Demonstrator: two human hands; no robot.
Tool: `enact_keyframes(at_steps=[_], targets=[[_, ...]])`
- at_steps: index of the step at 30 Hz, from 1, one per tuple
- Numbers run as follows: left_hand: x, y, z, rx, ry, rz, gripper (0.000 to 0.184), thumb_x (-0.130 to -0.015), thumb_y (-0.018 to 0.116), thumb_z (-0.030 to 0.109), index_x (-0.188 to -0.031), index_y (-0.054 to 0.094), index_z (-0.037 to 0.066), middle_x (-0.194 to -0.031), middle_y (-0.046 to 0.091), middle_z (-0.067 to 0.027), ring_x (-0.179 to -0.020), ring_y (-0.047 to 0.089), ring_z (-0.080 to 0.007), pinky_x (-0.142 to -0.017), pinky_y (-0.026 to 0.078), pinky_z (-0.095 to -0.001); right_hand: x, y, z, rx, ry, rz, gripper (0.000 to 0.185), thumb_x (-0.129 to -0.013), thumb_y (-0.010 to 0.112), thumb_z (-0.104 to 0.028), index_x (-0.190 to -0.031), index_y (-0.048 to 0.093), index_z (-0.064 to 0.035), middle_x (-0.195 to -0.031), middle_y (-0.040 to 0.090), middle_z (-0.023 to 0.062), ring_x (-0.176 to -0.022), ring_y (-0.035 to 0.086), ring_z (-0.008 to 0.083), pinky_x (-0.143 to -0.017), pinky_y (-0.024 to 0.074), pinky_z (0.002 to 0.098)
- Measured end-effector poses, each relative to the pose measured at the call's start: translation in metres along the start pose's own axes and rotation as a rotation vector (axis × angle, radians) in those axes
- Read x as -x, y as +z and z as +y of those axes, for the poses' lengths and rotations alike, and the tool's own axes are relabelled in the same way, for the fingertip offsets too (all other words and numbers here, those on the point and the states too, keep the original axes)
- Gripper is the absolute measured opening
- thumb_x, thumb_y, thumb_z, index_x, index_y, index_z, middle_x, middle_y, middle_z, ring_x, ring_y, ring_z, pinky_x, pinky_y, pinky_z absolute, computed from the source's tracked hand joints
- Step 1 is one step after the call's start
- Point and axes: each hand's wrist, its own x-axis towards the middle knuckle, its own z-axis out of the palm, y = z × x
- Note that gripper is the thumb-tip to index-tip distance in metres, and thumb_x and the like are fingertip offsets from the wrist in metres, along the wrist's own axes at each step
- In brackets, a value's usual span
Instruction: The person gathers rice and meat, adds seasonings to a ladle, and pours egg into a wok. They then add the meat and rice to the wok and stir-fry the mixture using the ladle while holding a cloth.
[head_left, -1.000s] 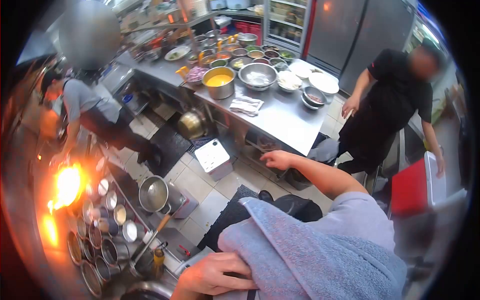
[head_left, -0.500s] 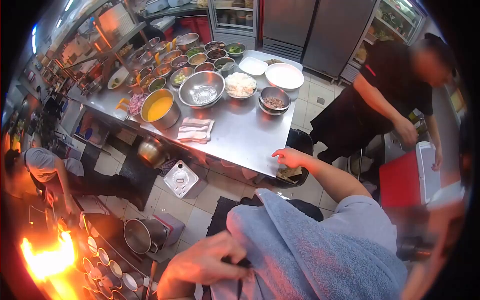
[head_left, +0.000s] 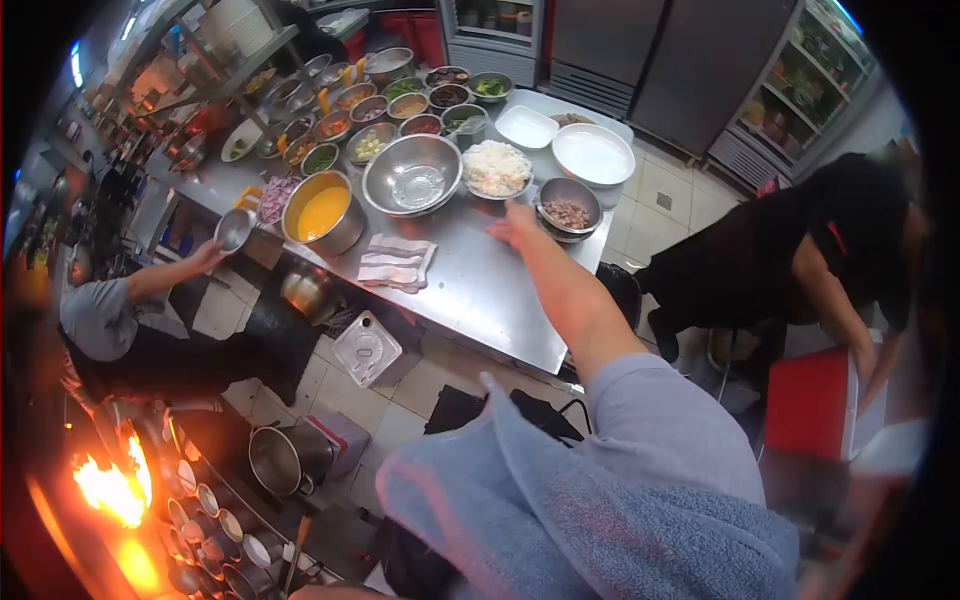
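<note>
My right hand (head_left: pixel 517 226) reaches over the steel table, palm down, with its fingers partly stretched and nothing visible in them. It is just in front of the bowl of white rice (head_left: pixel 497 168); whether a finger touches the rim I cannot tell. Right of the hand is a metal bowl of chopped brownish pieces (head_left: pixel 568 214). A large metal bowl (head_left: pixel 412 175) with a shiny bottom stands to its left. Nearer the front edge lies a folded striped cloth (head_left: pixel 397 262). Of my left arm only a sliver shows at the bottom edge; that hand is out of sight.
A pot of yellow liquid (head_left: pixel 322 212) and several ingredient bowls fill the table's left side. At left, a co-worker holds a small metal bowl (head_left: pixel 235 230) near flames (head_left: pixel 112 490). Another bends over a red box (head_left: pixel 805 405) at right. A blue towel (head_left: pixel 560 490) hangs over me.
My right hand has moved from the table's corner forward and left to the rice bowl. My left hand has dropped out of view. The left co-worker now extends a metal bowl; the right one bends lower.
</note>
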Motion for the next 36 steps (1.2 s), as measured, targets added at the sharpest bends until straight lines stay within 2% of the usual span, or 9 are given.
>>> enact_keyframes(at_steps=[2, 6, 8, 11, 19, 22, 27, 34, 36], targets=[[0.009, 0.003, -0.006, 0.073, -0.044, -0.029, 0.015, -0.082, 0.066, 0.017, -0.088, 0.069, 0.003, -0.080, 0.055, -0.0121, -0.070, 0.056, -0.0272, -0.061, 0.044, -0.0376, -0.018, 0.010, -0.007, -0.158, 0.005, 0.070, 0.052, -0.099, 0.040, -0.032, -0.140, 0.025, -0.0034, -0.121, 0.048, 0.0324, -0.083, 0.065, 0.0440, -0.063, 0.0601, 0.0434], [0.069, 0.031, -0.020, -0.070, -0.204, 0.345, 0.021, -0.089, 0.056, 0.016, -0.078, 0.067, 0.002, -0.081, 0.058, -0.0098, -0.070, 0.058, -0.0206, -0.058, 0.046, -0.0335, -0.032, 0.019, -0.013, -0.175, -0.115, 0.094, 0.042, -0.096, 0.042, -0.016, -0.134, 0.036, 0.0005, -0.120, 0.051, 0.0282, -0.086, 0.065, 0.0418, -0.065, 0.0603, 0.0423], [0.101, 0.060, -0.033, -0.025, -0.391, 0.851, 0.037, -0.082, 0.073, 0.032, -0.093, 0.068, -0.003, -0.084, 0.055, -0.0123, -0.074, 0.058, -0.0232, -0.063, 0.049, -0.0347, -0.030, 0.019, -0.010, -0.123, -0.118, 0.111, 0.040, -0.094, 0.043, -0.013, -0.132, 0.039, 0.0007, -0.116, 0.054, 0.0255, -0.085, 0.066, 0.0405, -0.063, 0.0602, 0.0409], [0.110, 0.057, -0.053, 0.086, -0.474, 1.006, 0.036, -0.078, 0.075, 0.025, -0.102, 0.065, 0.000, -0.094, 0.057, -0.0077, -0.083, 0.058, -0.0217, -0.071, 0.048, -0.0326, -0.030, 0.010, 0.000, -0.088, -0.110, 0.106, 0.037, -0.091, 0.046, -0.008, -0.127, 0.044, 0.0008, -0.107, 0.057, 0.0209, -0.084, 0.067, 0.0383, -0.061, 0.0597, 0.0381], [0.143, 0.000, -0.229, 0.473, -0.835, 1.118, 0.044, -0.089, 0.063, 0.019, -0.128, 0.049, 0.003, -0.108, 0.058, -0.0097, -0.091, 0.061, -0.0198, -0.073, 0.049, -0.0291, 0.064, -0.027, 0.053, -0.015, -0.008, -0.115, 0.009, -0.088, 0.049, -0.003, -0.089, 0.047, 0.0055, -0.092, 0.057, 0.0166, -0.088, 0.067, 0.0360, -0.062, 0.0600, 0.0346], [0.123, -0.013, -0.333, 0.554, -0.885, 1.119, 0.046, -0.093, 0.059, 0.029, -0.133, 0.045, 0.009, -0.123, 0.052, -0.0102, -0.098, 0.062, -0.0190, -0.075, 0.051, -0.0303, 0.106, -0.043, 0.086, 0.010, 0.027, -0.257, 0.008, -0.088, 0.051, -0.004, -0.086, 0.050, 0.0043, -0.090, 0.058, 0.0171, -0.085, 0.068, 0.0337, -0.061, 0.0591, 0.0324], [0.089, -0.022, -0.439, 0.567, -0.985, 1.383, 0.031, -0.095, 0.052, 0.017, -0.120, 0.040, 0.005, -0.106, 0.054, -0.0123, -0.088, 0.065, -0.0250, -0.062, 0.055, -0.0321, 0.165, -0.075, 0.110, 0.138, 0.166, -0.395, 0.013, -0.091, 0.052, -0.007, -0.094, 0.052, 0.0058, -0.094, 0.060, 0.0153, -0.086, 0.069, 0.0299, -0.065, 0.0592, 0.0303], [0.121, 0.021, -0.422, 0.423, -0.812, 1.435, 0.020, -0.086, 0.058, 0.003, -0.102, 0.045, 0.000, -0.091, 0.055, -0.0098, -0.065, 0.061, -0.0171, -0.050, 0.054, -0.0279, 0.180, -0.099, 0.100, 0.331, 0.224, -0.529, 0.024, -0.093, 0.052, -0.012, -0.110, 0.055, 0.0050, -0.100, 0.064, 0.0163, -0.086, 0.068, 0.0254, -0.069, 0.0578, 0.0287], [0.141, 0.034, -0.402, 0.371, -0.973, 1.400, 0.028, -0.084, 0.056, 0.001, -0.110, 0.046, 0.003, -0.094, 0.058, -0.0087, -0.067, 0.060, -0.0134, -0.048, 0.053, -0.0247, 0.174, -0.091, 0.109, 0.531, 0.184, -0.581, 0.024, -0.092, 0.054, -0.013, -0.107, 0.058, 0.0048, -0.095, 0.066, 0.0155, -0.081, 0.068, 0.0222, -0.068, 0.0578, 0.0285]])
